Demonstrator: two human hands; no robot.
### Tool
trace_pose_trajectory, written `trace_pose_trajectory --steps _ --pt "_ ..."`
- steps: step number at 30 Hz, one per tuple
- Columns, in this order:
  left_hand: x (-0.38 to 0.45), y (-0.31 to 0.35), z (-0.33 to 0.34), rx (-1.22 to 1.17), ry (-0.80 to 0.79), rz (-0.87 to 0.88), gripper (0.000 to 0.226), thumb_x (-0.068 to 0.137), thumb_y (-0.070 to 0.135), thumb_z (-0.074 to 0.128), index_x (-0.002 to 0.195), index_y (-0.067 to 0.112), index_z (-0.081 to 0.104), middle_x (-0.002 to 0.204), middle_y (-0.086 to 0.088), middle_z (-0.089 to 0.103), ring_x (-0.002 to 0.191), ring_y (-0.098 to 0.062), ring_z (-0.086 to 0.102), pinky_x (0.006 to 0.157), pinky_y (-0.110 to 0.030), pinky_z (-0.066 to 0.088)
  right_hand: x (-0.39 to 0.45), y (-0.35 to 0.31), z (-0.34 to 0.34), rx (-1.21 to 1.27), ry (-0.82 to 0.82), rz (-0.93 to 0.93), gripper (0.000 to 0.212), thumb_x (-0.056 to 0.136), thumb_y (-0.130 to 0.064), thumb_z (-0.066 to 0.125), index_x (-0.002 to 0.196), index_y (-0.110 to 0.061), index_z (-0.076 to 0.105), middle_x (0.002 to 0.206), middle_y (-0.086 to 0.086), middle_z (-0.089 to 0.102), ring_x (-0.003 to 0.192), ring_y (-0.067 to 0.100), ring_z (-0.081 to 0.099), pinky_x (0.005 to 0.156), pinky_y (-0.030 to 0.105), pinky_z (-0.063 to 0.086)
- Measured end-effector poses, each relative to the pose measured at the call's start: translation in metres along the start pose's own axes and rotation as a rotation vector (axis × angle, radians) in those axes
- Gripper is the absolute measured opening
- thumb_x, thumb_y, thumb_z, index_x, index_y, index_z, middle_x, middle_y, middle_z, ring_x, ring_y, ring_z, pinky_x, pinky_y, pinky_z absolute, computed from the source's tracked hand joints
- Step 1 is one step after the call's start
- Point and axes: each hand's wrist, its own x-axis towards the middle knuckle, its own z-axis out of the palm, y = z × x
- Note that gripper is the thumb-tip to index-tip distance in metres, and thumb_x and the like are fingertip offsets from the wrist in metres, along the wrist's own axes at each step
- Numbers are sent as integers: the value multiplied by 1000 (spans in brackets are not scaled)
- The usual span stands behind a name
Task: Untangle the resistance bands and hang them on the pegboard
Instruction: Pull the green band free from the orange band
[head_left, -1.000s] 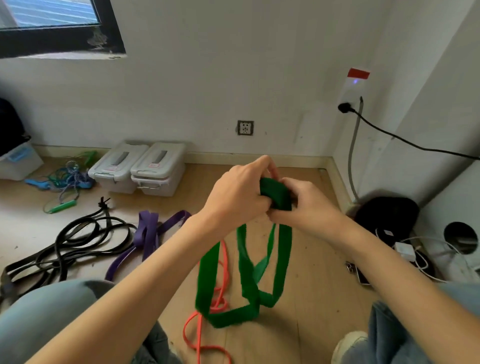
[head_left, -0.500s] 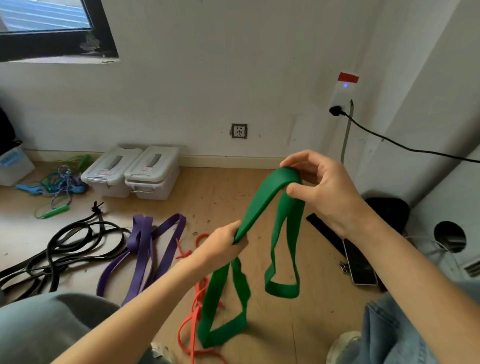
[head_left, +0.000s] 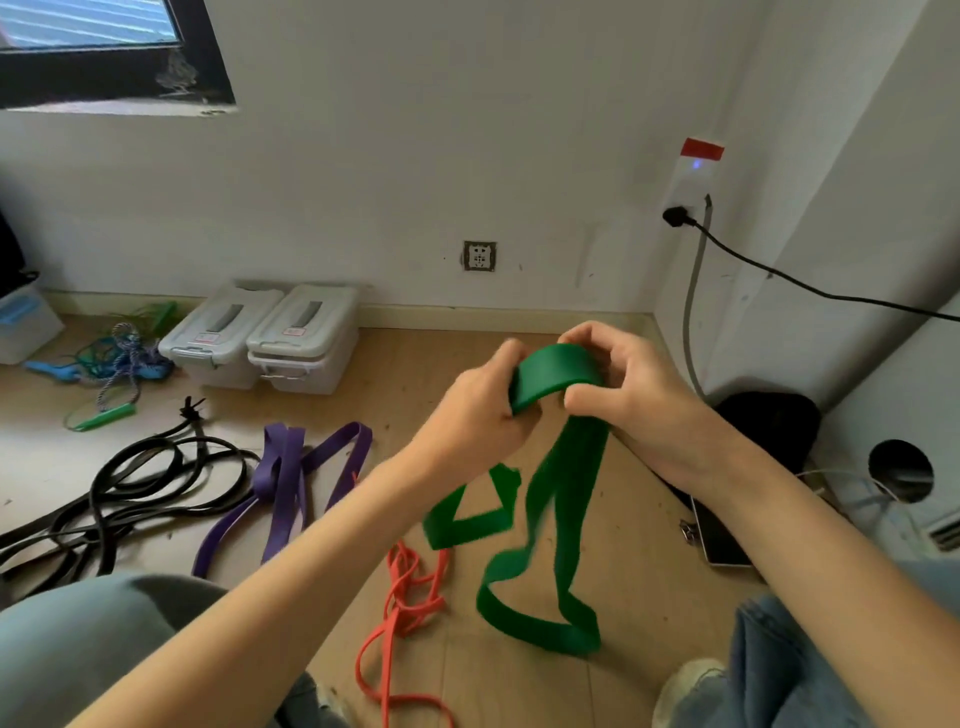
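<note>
Lower hanging loops of the wide green rubber resistance band (head_left: 540, 561) are motion-blurred, so their twists can't be read. Part of it is hidden inside the left hand (head_left: 475, 410) and behind the right hand (head_left: 631, 400). Thin orange rubber band (head_left: 402, 592) runs off the bottom edge. Tangled black cables (head_left: 124, 493) cut by the left edge. Labels on the two lidded white plastic storage boxes (head_left: 265, 338) too small to read.

floor (head_left: 426, 364): light wood boards
two lidded bins (head_left: 265, 340): against the wall
purple band (head_left: 283, 480): in front of the bins
black bands (head_left: 119, 493): left of purple
orange band (head_left: 402, 592): right of purple, nearer the camera
phone (head_left: 719, 535): far right of the bins
</note>
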Motion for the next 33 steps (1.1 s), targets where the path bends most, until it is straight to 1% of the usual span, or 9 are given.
trace_pose_trajectory --steps 3,6,9,12,16,19,22,28,33 --pt "-12 -23 20 -162 -143 -175 10 92 13 46 85 20 50 73 8 55 62 -3 53 60 -23 46 2 -5 -5 346 20 -9 25 73 -1 62 94 -13 54 78 0 58 70 12 57 64 24 50" --pt "-16 -41 15 -56 -236 -277 24 93 9 46 73 23 47 70 6 54 64 -8 54 58 -13 45 2 -1 -14 -17 23 32 20 83 2 59 95 -12 53 76 -1 55 70 11 54 64 25 45" --pt "-8 -36 1 -173 -37 -250 24 91 2 45 74 18 49 65 5 53 62 -11 56 60 -20 48 2 8 -17 -493 -129 127 35 78 -14 71 106 -21 51 93 -6 58 88 7 58 71 19 49" --pt "-2 -19 0 -73 -106 -147 14 87 6 52 81 19 49 72 6 54 64 -8 56 54 -15 43 -1 16 -5 -441 -153 127 53 74 -21 75 115 -30 44 103 -7 60 97 6 59 76 19 51" --pt "-3 -14 2 16 -52 -159 17 87 9 56 84 19 42 72 9 51 60 -1 49 50 -6 38 1 18 9 -509 -28 52 42 76 -17 72 106 -25 43 92 -1 59 78 10 59 71 26 51" --pt "-12 -25 7 63 -74 -80 18 83 3 59 89 13 46 75 10 54 65 0 55 58 -9 44 1 10 8 -262 110 -55 33 78 -3 67 96 -22 47 74 -1 61 62 12 57 59 25 48" --pt "-26 -43 14 -9 -198 -215 18 88 2 53 87 19 48 82 6 55 81 -16 59 66 -14 49 1 -1 -5 79 141 -87 34 79 2 64 95 -22 48 72 -3 62 67 12 59 62 22 50" --pt "-11 -62 -19 -212 -1 -230 21 94 2 45 84 21 47 69 1 58 62 -12 62 67 -34 54 -3 9 -15 -327 -171 -53 57 83 -8 65 122 -45 46 105 -7 59 82 10 62 69 20 55" --pt "-31 -73 17 -57 -321 -472 7 95 29 48 90 25 50 88 -3 64 76 -10 62 71 -23 54 6 28 -12 137 170 45 17 87 -4 60 94 -15 70 80 4 67 55 14 56 55 23 51"
